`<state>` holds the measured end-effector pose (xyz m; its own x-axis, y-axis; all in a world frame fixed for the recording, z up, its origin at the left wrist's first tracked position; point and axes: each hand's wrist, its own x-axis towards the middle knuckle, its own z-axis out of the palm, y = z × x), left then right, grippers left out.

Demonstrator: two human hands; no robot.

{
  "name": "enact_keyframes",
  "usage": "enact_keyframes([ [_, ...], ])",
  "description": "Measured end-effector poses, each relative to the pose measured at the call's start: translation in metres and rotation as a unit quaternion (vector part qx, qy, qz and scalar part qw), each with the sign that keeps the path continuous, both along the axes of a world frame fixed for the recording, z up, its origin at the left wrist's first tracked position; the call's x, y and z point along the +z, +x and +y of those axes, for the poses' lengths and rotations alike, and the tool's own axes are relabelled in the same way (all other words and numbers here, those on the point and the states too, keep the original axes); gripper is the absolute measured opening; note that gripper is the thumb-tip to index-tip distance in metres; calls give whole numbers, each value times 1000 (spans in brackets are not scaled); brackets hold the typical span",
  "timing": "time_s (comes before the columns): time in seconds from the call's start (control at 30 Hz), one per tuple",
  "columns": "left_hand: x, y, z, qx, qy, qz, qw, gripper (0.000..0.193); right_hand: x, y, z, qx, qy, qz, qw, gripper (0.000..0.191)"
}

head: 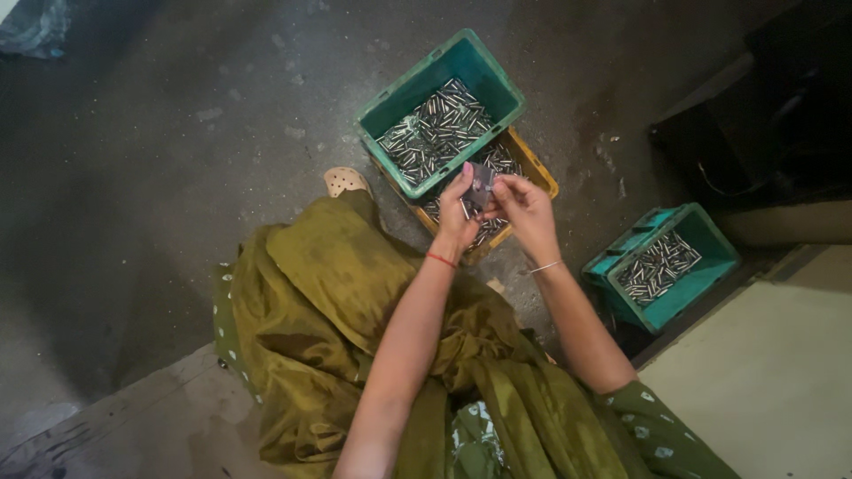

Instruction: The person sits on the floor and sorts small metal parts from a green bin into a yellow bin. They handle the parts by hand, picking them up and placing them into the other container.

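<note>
Both hands, left hand and right hand, fingers grasping small dark piece over yellow crate.

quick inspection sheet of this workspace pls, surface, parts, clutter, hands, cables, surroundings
surface: dark stained concrete floor
job's things: small dark piece pinched between both hands; green crate of small shiny metal pieces stacked on yellow crate; second green crate to the right
clutter: pale flecks on the floor; clear plastic in the far corner
grippers: left hand and right hand both closed on the piece
cables: dark cord by the black object
surroundings: pale platform; sandal
</note>
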<state>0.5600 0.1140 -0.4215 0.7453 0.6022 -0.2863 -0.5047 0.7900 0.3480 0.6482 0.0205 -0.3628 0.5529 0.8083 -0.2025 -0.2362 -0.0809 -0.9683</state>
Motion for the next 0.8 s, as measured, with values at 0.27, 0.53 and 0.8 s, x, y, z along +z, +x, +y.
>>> enact_keyframes([
  [0.27, 1, -8, 1, -40, 29, 25, 998, 34, -1, 3, -2, 9, -51, -24, 998, 26],
  [0.53, -11, -2, 14, 90, -61, -36, 993, 17, 56, 1, -27, -10, 17, -38, 999, 18],
  [0.8, 11, -9, 25, 156, -118, -148, 969, 37, 56, -16, 4, 43, -38, -419, 906, 27],
])
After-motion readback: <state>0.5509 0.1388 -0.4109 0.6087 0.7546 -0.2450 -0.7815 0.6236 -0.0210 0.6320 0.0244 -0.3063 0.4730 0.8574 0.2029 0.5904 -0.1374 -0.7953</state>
